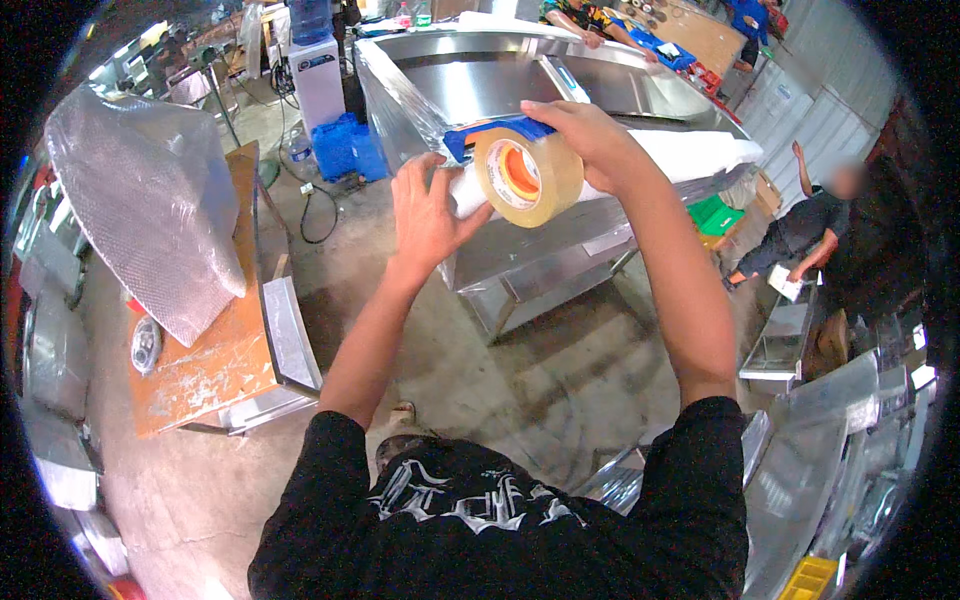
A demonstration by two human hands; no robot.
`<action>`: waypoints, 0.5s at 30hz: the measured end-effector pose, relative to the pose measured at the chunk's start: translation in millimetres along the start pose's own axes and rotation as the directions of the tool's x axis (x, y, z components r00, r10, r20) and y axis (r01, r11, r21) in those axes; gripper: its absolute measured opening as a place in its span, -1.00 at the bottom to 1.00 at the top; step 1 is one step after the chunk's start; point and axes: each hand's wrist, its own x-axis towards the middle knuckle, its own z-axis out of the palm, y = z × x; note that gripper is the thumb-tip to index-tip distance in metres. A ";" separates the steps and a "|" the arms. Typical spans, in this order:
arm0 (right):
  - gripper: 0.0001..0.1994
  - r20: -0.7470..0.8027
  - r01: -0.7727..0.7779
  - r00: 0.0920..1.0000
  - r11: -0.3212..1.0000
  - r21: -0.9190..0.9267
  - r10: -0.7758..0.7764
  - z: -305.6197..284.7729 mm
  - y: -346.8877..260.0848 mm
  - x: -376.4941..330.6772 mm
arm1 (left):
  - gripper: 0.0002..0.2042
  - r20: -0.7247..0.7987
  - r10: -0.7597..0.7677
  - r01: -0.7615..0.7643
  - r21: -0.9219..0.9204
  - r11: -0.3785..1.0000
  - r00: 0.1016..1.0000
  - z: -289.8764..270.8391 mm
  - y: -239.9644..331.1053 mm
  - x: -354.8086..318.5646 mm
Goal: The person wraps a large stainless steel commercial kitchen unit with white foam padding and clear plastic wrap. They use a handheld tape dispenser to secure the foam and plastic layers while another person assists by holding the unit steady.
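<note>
Clear-tan tape roll [552, 182] in blue dispenser [480, 134], R hand [592, 145] closed on it; L hand [426, 215] part-curled, thumb & fingers astride white padding [695, 155], can't say if pinching. Roll's close by that padding, front of steel unit [460, 82]. Prob. taping padding down; next move calls for steady L hold, taut tape.

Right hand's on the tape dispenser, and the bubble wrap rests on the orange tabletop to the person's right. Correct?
Not quite: the head view shows the bubble wrap on the orange tabletop to the person's left. The right hand is on the tape dispenser, as stated.
</note>
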 end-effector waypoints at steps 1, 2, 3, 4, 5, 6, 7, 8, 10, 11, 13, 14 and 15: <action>-0.59 -0.034 0.004 0.999 1.000 -0.004 -0.004 0.5 2.4 -2.9 | -0.38 0.009 0.018 -0.018 -0.025 1.000 1.000 3.2 -3.5 2.3; -0.60 -0.054 0.012 0.998 1.000 -0.026 -0.014 3.1 5.5 -7.7 | -0.37 0.024 0.012 -0.011 -0.049 0.999 1.000 5.2 -6.5 3.7; -0.60 -0.080 0.002 0.997 0.999 -0.051 -0.006 6.0 3.9 -15.6 | -0.36 0.043 0.011 -0.007 -0.080 0.997 0.999 6.5 -6.8 5.3; -0.59 -0.099 -0.010 0.995 0.997 -0.075 0.002 11.1 1.0 -21.5 | -0.34 0.063 0.008 -0.001 -0.103 0.995 0.998 7.4 -9.2 4.9; -0.59 -0.118 -0.022 0.993 0.995 -0.098 0.010 15.3 1.0 -25.5 | -0.34 0.066 0.003 0.006 -0.139 0.990 0.998 9.9 -11.0 3.7; -0.59 -0.135 -0.004 0.991 0.997 -0.072 -0.006 18.5 3.9 -27.4 | -0.34 0.070 0.001 0.011 -0.171 0.985 0.998 11.3 -12.0 2.8; -0.59 -0.161 -0.013 0.987 0.993 -0.120 -0.006 21.4 4.4 -28.4 | -0.33 0.074 -0.002 0.017 -0.202 0.979 0.997 12.5 -13.5 1.6; -0.59 -0.186 -0.024 0.983 0.985 -0.168 -0.008 24.0 3.0 -29.3 | -0.35 0.077 -0.012 0.028 -0.215 0.976 0.997 13.2 -16.2 0.3; -0.58 -0.222 -0.047 0.975 0.960 -0.276 -0.016 26.2 4.0 -33.6 | -0.36 0.054 -0.010 0.022 -0.220 0.975 0.999 12.4 -16.3 0.9; -0.58 -0.227 -0.056 0.974 0.939 -0.339 -0.024 25.0 5.2 -36.3 | -0.36 0.042 -0.010 0.019 -0.220 0.975 0.999 11.0 -16.3 2.8; -0.58 -0.255 -0.066 0.966 0.914 -0.399 -0.042 22.7 5.6 -49.2 | -0.38 0.043 0.011 0.000 -0.233 0.972 0.999 11.5 -15.9 8.0; -0.58 -0.268 -0.061 0.962 0.916 -0.397 -0.052 23.9 6.2 -55.4 | -0.39 0.040 0.014 -0.004 -0.242 0.970 0.999 12.5 -19.7 8.0; -0.58 -0.292 -0.067 0.955 0.914 -0.400 -0.058 21.2 7.3 -66.6 | -0.40 0.038 0.016 -0.005 -0.265 0.964 0.999 15.8 -18.3 6.1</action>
